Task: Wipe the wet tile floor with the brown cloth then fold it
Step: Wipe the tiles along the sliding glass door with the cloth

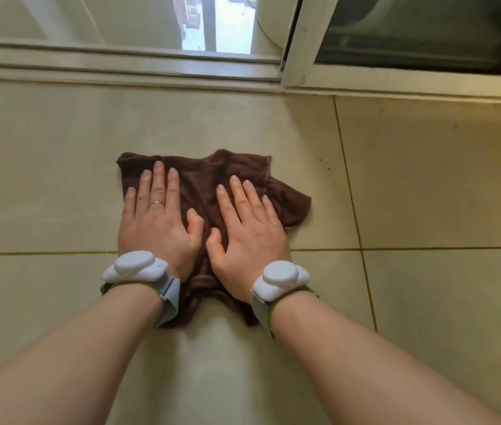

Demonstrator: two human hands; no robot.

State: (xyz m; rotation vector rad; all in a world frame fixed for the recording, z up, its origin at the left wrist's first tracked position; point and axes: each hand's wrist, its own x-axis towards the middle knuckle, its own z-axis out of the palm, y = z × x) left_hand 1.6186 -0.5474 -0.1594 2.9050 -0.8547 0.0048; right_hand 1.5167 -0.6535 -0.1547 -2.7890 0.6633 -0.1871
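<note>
The brown cloth (206, 179) lies spread and rumpled on the beige tile floor (59, 167), in the middle of the view. My left hand (157, 219) presses flat on the cloth's left half, fingers straight and pointing away from me. My right hand (249, 231) presses flat on its right half, fingers straight too. Part of the cloth is hidden under both palms and wrists. Each wrist carries a white device on a strap.
A sliding door track (120, 64) and its pale frame (396, 84) run across the far side of the floor. Grout lines cross the tiles to the right (353, 210) and beneath the hands. Small dark specks (325, 164) lie right of the cloth.
</note>
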